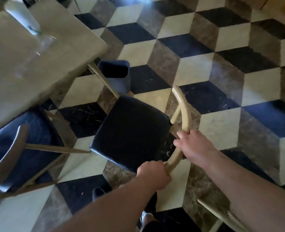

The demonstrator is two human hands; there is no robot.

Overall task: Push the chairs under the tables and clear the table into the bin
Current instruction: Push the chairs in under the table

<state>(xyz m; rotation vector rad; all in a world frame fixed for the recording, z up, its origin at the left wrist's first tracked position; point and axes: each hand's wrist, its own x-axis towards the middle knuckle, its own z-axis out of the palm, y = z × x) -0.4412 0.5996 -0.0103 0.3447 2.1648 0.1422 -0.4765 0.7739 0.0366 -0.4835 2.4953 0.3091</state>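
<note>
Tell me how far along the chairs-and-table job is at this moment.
Looks done: one chair at lower left sits partly under the table. In hand: the left hand and right hand grip the curved backrest of a second chair, which stands clear of the table. Left: pushing it in, then clearing the white roll and clear plastic into the bin.

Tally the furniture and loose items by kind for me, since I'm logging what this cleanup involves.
Chairs: 2, one held by its backrest in both hands (left hand, right hand), one tucked at the table
Tables: 1
Bins: 1
White containers on the table: 1
Total: 5
</note>
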